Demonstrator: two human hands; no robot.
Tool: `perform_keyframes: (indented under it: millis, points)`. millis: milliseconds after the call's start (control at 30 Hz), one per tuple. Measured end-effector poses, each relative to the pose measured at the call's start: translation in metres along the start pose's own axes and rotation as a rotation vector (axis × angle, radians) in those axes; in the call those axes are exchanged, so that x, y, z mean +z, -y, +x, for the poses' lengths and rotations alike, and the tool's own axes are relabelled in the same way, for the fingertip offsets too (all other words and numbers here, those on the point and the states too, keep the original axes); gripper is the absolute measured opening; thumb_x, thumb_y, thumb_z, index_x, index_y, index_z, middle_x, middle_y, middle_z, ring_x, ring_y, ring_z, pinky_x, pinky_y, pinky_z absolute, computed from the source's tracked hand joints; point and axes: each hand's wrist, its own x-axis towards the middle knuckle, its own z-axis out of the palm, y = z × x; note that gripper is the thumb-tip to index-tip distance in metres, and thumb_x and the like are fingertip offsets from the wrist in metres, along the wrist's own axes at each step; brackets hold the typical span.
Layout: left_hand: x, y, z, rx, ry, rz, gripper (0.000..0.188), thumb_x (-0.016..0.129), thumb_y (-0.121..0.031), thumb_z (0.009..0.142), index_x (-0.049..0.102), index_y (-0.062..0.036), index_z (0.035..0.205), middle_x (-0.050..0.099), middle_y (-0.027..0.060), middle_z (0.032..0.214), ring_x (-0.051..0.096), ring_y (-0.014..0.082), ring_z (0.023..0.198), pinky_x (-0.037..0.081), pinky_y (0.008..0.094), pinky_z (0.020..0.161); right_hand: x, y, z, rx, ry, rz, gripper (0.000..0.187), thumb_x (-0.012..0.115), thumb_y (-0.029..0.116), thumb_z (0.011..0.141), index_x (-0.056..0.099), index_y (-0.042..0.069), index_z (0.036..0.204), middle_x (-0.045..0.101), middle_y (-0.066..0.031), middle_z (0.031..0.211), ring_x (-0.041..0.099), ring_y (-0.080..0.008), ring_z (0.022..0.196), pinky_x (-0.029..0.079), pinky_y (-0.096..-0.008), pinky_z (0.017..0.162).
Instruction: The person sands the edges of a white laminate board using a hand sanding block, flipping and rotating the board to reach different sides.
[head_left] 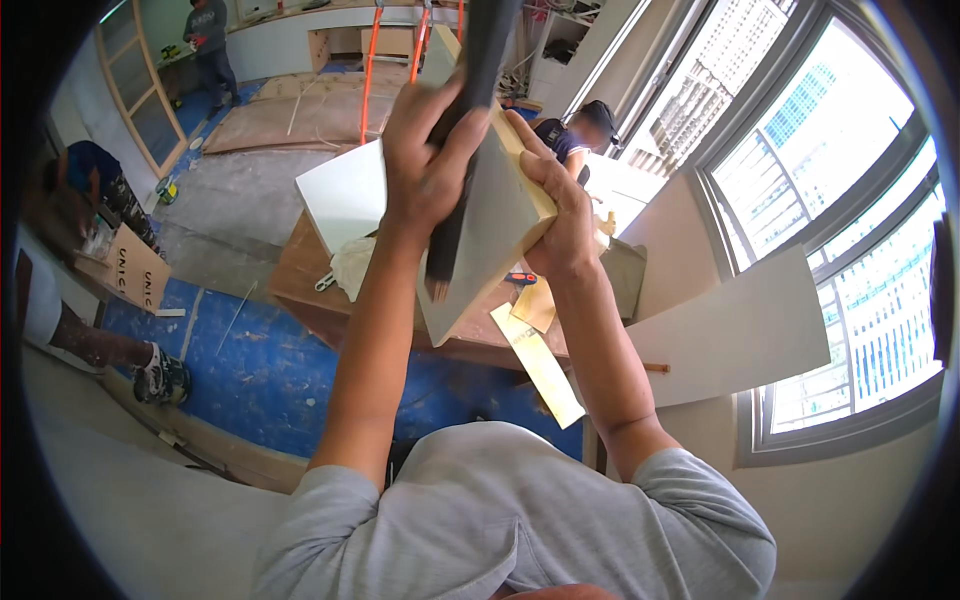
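A grey-white board (492, 225) with a pale wood edge is held up tilted in front of me. My right hand (566, 215) grips its right edge, thumb on the near side. My left hand (425, 160) is wrapped around a long dark bar (455, 225) with a brownish lower end, which lies across the face of the board. The bar's upper part is blurred and runs out of the top of the view; its exact kind does not show. Whether my left fingers also touch the board is hidden.
Below is a brown worktable (300, 280) with a white panel (345, 195), a crumpled cloth (352, 265), an orange-and-blue handled tool (521, 278) and a yellowish strip (540, 370). A large white sheet (740, 320) leans by the windows. Several people work around; an orange ladder (370, 80) stands beyond.
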Motion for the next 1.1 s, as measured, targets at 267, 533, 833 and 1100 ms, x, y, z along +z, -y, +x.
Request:
perform_keyframes:
  millis: [267,533,833,1100]
  points:
    - [-0.022,0.015,-0.072,-0.053,0.078,0.125,0.042,0.074,-0.015,0.092,0.067,0.0037,0.129,0.058,0.0097,0.091,0.057,0.0201,0.082,0.046,0.0322,0.073,0.0,0.003,0.0,0.001,-0.007,-0.022,0.069,0.047,0.021,0.097,0.033,0.003,0.162,0.046,-0.0159,0.156,0.051,-0.0258,0.134,0.042,-0.0377,0.112]
    - [0.012,0.024,0.03,0.124,0.033,0.114,0.037,0.072,-0.015,0.094,0.068,0.0017,0.127,0.06,0.0085,0.095,0.059,0.0188,0.084,0.048,0.031,0.077,0.002,0.004,0.0,-0.008,-0.02,-0.057,0.071,0.05,0.023,0.096,0.034,0.003,0.162,0.048,-0.0162,0.153,0.055,-0.0263,0.13,0.045,-0.0377,0.108]
    - [-0.032,0.021,-0.09,-0.216,-0.009,0.04,0.043,0.072,-0.013,0.094,0.065,0.0037,0.133,0.056,0.0047,0.09,0.054,0.0158,0.082,0.044,0.0303,0.073,-0.02,0.015,0.018,-0.021,0.035,-0.292,0.075,0.049,0.019,0.091,0.03,0.003,0.162,0.051,-0.0168,0.15,0.06,-0.0248,0.123,0.047,-0.0343,0.107]
    - [-0.01,0.024,-0.014,-0.073,-0.098,-0.048,0.041,0.071,-0.013,0.094,0.065,0.0041,0.132,0.059,0.0072,0.095,0.057,0.0164,0.085,0.045,0.0294,0.076,-0.017,0.029,0.06,0.041,0.022,-0.522,0.063,0.053,0.022,0.103,0.038,0.006,0.161,0.052,-0.0106,0.151,0.055,-0.0179,0.13,0.042,-0.0302,0.109]
